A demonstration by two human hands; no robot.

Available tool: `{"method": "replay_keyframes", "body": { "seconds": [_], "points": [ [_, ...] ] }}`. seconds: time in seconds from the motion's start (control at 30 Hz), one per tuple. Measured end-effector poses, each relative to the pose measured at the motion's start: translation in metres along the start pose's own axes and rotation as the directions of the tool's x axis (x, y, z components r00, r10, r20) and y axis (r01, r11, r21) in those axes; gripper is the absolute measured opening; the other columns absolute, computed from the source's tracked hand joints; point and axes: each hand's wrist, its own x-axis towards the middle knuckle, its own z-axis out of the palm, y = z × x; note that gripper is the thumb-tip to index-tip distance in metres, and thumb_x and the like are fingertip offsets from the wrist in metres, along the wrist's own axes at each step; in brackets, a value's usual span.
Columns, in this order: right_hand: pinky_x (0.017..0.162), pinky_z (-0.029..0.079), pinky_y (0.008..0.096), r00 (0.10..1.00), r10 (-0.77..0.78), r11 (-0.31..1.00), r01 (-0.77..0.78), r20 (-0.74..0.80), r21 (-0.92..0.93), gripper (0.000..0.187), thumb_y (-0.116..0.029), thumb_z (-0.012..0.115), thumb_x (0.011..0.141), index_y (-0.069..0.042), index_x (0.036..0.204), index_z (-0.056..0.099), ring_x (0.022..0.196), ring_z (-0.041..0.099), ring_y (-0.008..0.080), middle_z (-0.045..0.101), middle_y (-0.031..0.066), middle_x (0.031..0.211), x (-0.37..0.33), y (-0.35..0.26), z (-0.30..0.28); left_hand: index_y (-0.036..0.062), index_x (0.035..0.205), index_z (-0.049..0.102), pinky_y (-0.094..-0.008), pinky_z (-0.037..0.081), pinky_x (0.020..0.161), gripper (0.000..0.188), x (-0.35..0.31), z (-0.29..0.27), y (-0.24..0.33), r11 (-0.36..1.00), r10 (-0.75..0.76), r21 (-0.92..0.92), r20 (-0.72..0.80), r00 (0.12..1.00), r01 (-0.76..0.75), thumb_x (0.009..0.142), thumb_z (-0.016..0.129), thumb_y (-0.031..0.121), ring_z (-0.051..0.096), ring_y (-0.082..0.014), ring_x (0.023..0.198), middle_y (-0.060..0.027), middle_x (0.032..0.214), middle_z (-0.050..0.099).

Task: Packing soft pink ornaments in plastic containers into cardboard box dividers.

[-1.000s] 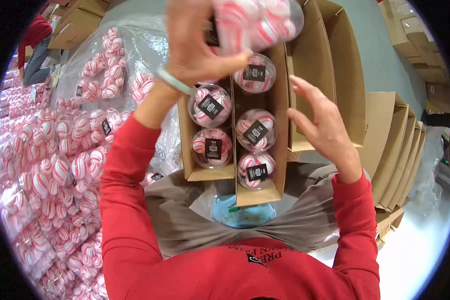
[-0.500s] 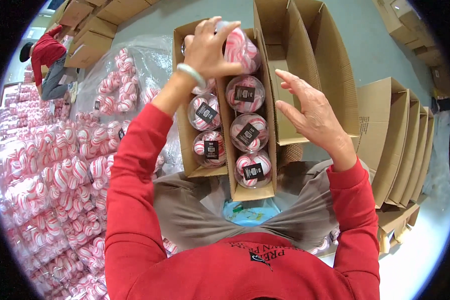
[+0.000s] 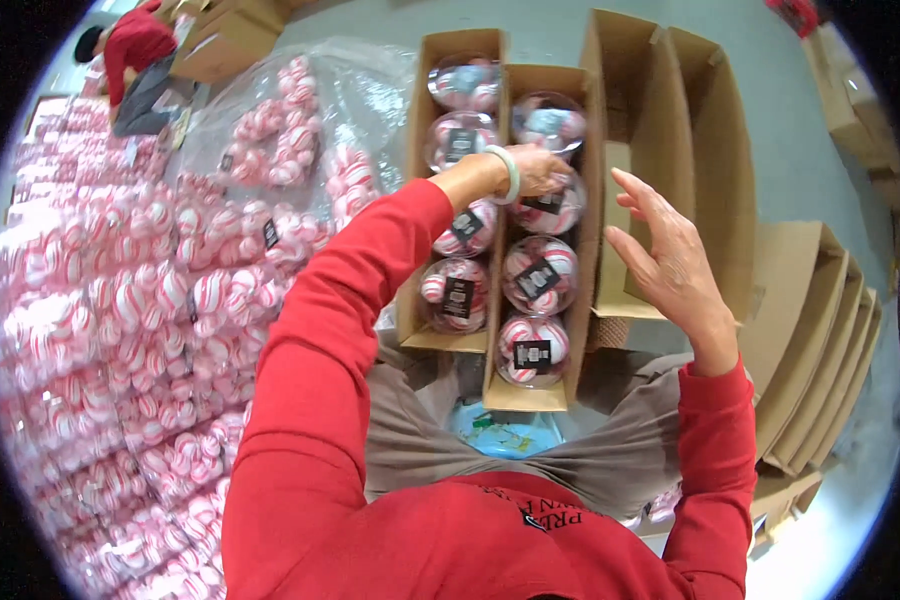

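Note:
Two long cardboard boxes lie side by side before me, a left box and a right box. Each holds a row of clear round tubs of red-and-white striped balls, most showing black labels. My left hand is over the right box, at a labelled tub, its fingers blurred. Just beyond it, at the box's far end, sits another tub. My right hand hovers with fingers apart and nothing in them, over the near part of an unfilled cardboard box.
More unfilled boxes stand at the right. Many packs of striped balls cover the left side, with clear plastic sheeting behind. A person in red bends at the far left. A light-blue object lies between my knees.
The tub my left hand held above the right box now sits at its far end. That hand has let go of it and come nearer. The whole view has shifted.

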Motion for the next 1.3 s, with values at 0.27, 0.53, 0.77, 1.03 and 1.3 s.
{"method": "replay_keyframes", "body": {
  "seconds": [0.27,0.53,0.77,1.03,1.3],
  "points": [
    [0.091,0.045,0.0359,0.984,0.04,0.999,-0.041,0.176,0.001,0.054,-0.006,0.063,0.083,-0.006,0.134,0.046,0.105,0.059,0.0262,0.059,0.0156,0.118,-0.008,-0.001,-0.012,-0.002,0.116,0.058,-0.0262,0.054,0.074,0.035,-0.124,-0.044,-0.137,0.7,-0.665,-0.704,-0.705,0.246,-0.123,0.083,0.06,0.009,0.064,-0.0148,0.083,-0.0119,0.103,0.066],
    [0.091,0.045,0.0365,0.975,0.018,0.998,-0.003,0.223,-0.07,0.055,-0.006,0.063,0.081,-0.005,0.133,0.046,0.105,0.058,0.0291,0.058,0.0171,0.116,-0.01,-0.008,0.002,-0.0092,0.141,0.02,-0.0384,0.034,0.107,0.126,-0.22,0.139,-0.263,0.222,-0.961,-0.842,-0.273,-0.034,0.492,0.05,0.086,0.049,0.039,-0.035,0.131,-0.0291,0.141,0.036],
    [0.091,0.043,0.038,0.944,0.158,0.981,-0.116,0.288,-0.158,0.055,-0.01,0.065,0.082,-0.006,0.133,0.045,0.107,0.057,0.0302,0.057,0.0158,0.119,-0.019,-0.013,-0.005,-0.0023,0.141,0.025,-0.0393,0.036,0.104,0.121,-0.172,0.198,-0.195,0.184,-0.972,-0.919,-0.222,-0.072,0.348,0.048,0.089,0.041,0.046,-0.0323,0.123,-0.0258,0.134,0.043],
    [0.084,0.043,0.0398,0.915,0.132,0.983,-0.072,0.38,-0.168,0.054,-0.015,0.064,0.083,-0.009,0.133,0.044,0.095,0.054,0.0342,0.056,0.0163,0.106,-0.004,-0.025,0.009,0.0295,0.146,0.005,-0.0575,0.042,0.085,0.116,-0.202,0.224,-0.191,-0.019,-0.988,-0.987,-0.006,0.155,-0.159,0.062,0.086,0.026,0.034,-0.0408,0.127,-0.0158,0.139,0.035],
    [0.087,0.046,0.0386,0.994,0.073,0.975,-0.053,0.083,-0.218,0.046,-0.014,0.063,0.084,-0.004,0.126,0.049,0.1,0.059,0.0323,0.06,0.0191,0.107,0.032,0.019,0.008,0.0082,0.137,0.032,-0.0344,0.048,0.067,0.099,-0.203,0.224,-0.233,0.212,-0.977,-0.976,-0.212,0.006,-0.039,0.058,0.087,0.031,0.057,-0.0217,0.082,-0.011,0.102,0.056]
  ]
}}
